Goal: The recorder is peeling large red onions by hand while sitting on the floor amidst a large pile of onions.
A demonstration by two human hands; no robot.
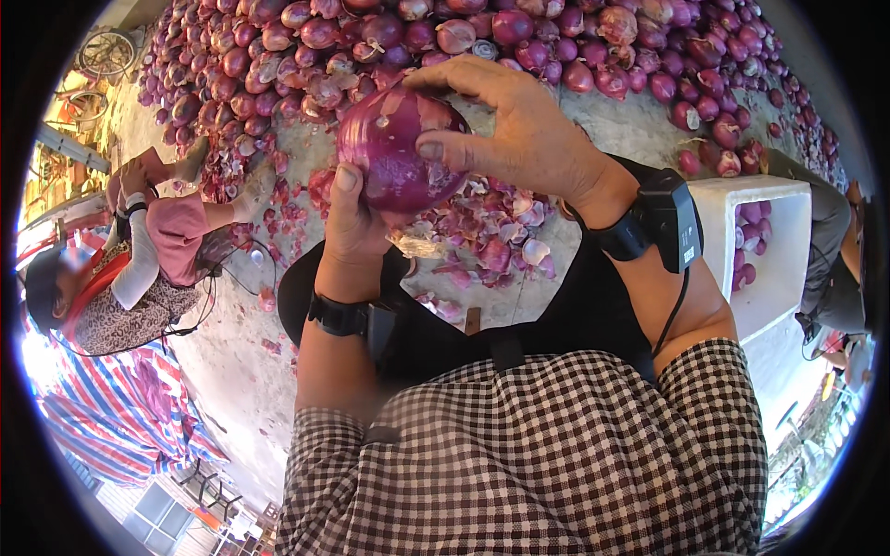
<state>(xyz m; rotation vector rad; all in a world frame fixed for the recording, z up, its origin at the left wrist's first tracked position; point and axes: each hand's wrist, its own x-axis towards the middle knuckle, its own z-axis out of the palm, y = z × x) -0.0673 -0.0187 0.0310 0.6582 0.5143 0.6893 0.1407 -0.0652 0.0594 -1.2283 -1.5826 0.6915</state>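
A large red onion (394, 144), glossy purple with a paler torn patch of skin near its top, is held up in front of me. My left hand (355, 232) supports it from below and the left, its thumb pressed along the side. Curved over the top and right side is my right hand (533, 134), with its thumb and a fingertip against the onion. The left fingers are mostly hidden behind the onion. Beneath it, loose purple and white onion peelings (505, 236) lie scattered on the concrete floor.
A big heap of red onions (603, 46) spreads across the far side. To my right stands a white crate (686, 287) with onions inside; a person's leg (825, 246) is beyond it. Another person (139, 250) sits at the left, near a striped tarp (120, 398).
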